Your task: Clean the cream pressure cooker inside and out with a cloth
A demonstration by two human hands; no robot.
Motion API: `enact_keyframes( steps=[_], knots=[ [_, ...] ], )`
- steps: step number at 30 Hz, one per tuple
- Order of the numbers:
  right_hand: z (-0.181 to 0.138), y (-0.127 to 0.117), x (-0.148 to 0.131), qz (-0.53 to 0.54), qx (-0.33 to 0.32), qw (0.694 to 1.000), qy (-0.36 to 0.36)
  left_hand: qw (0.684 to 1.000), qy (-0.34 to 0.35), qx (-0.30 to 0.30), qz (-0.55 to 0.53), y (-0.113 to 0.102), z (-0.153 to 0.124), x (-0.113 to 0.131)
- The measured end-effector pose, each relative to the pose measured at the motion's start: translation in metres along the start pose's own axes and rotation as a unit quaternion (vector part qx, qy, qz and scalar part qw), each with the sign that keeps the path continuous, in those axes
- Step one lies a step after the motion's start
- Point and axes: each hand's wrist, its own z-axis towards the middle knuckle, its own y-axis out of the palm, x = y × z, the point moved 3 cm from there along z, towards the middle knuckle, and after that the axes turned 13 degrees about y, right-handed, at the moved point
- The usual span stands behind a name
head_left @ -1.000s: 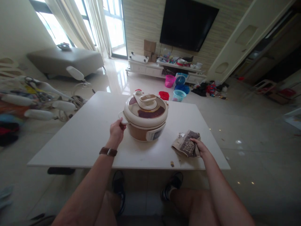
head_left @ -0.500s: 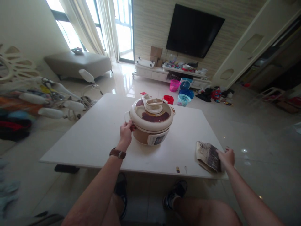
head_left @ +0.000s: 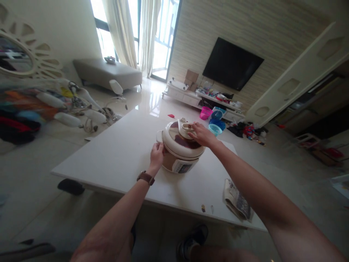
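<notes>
A cream and brown electric pressure cooker [head_left: 169, 163] stands upright on the white table [head_left: 114, 153], its control panel facing me. Its lid is in place, with a raised handle on top. My left hand [head_left: 157, 157] is closed at the side handle on the cooker's left. Across the lid, my right hand [head_left: 202, 134] has its fingers bent round the lid handle [head_left: 185, 131]; part of that grip is hidden. A folded cloth [head_left: 236, 199] with a dark print lies by the near right edge, partly behind my right forearm.
Two small items, a dark-and-yellow piece [head_left: 203, 208] and a pale one [head_left: 212, 209], lie near the table's front edge. Beyond the table, a pink basket [head_left: 205, 113] and a light blue basket [head_left: 215, 129] are on the floor. White lamp arms [head_left: 94, 115] are at left.
My right hand has left the folded cloth and moved up and left onto the cooker's lid handle. My left hand stays at the side handle. The view has shifted and tilted.
</notes>
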Motion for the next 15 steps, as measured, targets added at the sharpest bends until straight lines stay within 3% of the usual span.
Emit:
enact_keyframes(
  steps=[3, 7, 11, 15],
  knots=[
    [0.030, 0.002, -0.015, -0.092, -0.052, 0.994, 0.021, 1.000, -0.013, -0.012, 0.005, -0.009, 0.001, 0.008],
    [0.043, 0.001, -0.019, -0.136, -0.102, 0.984, 0.043, 0.998, -0.044, -0.036, -0.003, -0.026, 0.003, 0.015],
    [0.041, -0.003, -0.027, -0.155, -0.101, 0.976, 0.115, 0.995, -0.050, -0.078, 0.026, -0.039, -0.002, 0.020],
    [0.042, -0.002, -0.043, -0.146, -0.085, 0.972, 0.163, 0.993, -0.024, -0.103, 0.045, -0.037, -0.014, 0.025]
  ],
)
